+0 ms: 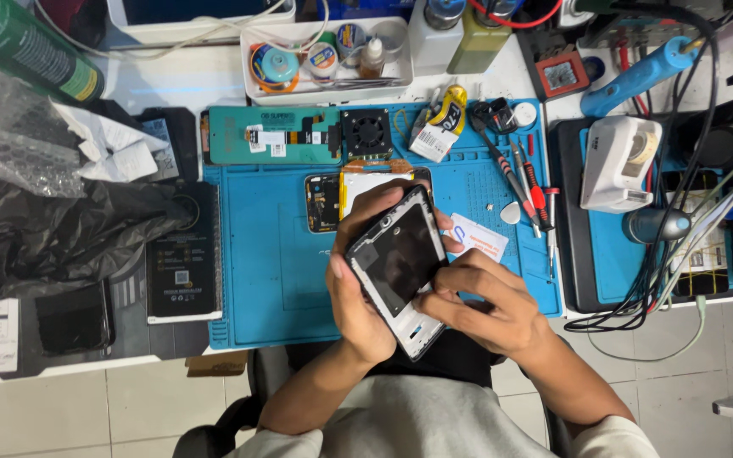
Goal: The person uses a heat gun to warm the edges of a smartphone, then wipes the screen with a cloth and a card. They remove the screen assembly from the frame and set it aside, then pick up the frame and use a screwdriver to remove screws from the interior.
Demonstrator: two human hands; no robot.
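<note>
Now both hands hold a phone frame over the blue mat.

I see my left hand (358,297) wrapped around the side of the phone frame (400,267), fingers curled tight on its edge. My right hand (489,305) pinches the lower corner, fingers pressed together on the rim. The frame is up in the air, tilted, just above the blue mat (273,280) on the bench. It looks thin, hard and shiny, dark in the middle with a pale rim. I think it could bend or slip if I squeeze too hard. The mat looks soft and rubbery. Small screwdrivers (528,191) lie near, and the open phone body (341,199) lies flat behind the frame.
</note>
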